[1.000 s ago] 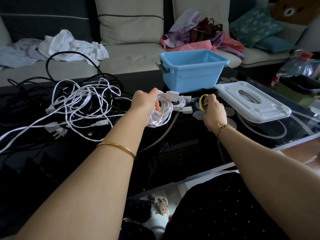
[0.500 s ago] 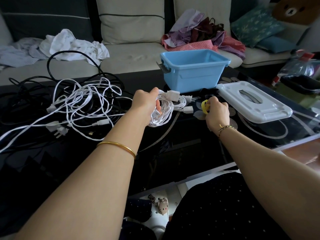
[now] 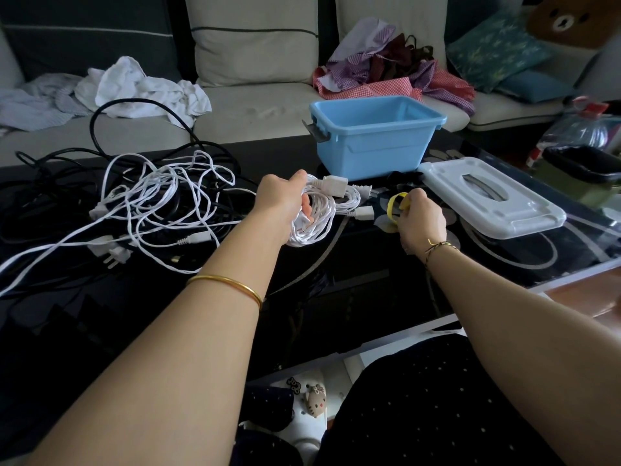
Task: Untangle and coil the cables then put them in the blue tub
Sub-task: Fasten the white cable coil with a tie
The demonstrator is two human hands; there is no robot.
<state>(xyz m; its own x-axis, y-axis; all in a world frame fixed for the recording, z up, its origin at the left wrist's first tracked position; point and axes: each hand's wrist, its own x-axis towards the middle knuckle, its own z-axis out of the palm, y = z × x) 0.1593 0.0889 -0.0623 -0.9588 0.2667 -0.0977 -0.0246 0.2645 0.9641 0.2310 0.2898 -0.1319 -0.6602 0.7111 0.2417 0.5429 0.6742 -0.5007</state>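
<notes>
Your left hand [image 3: 284, 205] clamps the limp, light coil [image 3: 324, 213] mid-bundle; your right hand [image 3: 421, 220] pinches a band [image 3: 394, 204]. Grip across all loops.

Quick tally: one blue plastic tub [image 3: 373, 142] and one flat white plastic lid [image 3: 494, 200] on the counter [image 3: 353, 280]. Two hands with one item each: the left hand [image 3: 280, 200] has one coiled bundle of white cable [image 3: 319, 213], the right hand [image 3: 421, 220] has one yellow band [image 3: 393, 205]. One tangle of white cable [image 3: 161, 196] and one heap of black cable [image 3: 40, 210], no way to count the separate cords. Two bracelets: one gold bangle [image 3: 225, 285] and one thin cord bracelet [image 3: 440, 245]. Two laundry piles on the sofa [image 3: 268, 105]: one pile of white laundry [image 3: 141, 89], one pile of red and purple laundry [image 3: 386, 68].
</notes>
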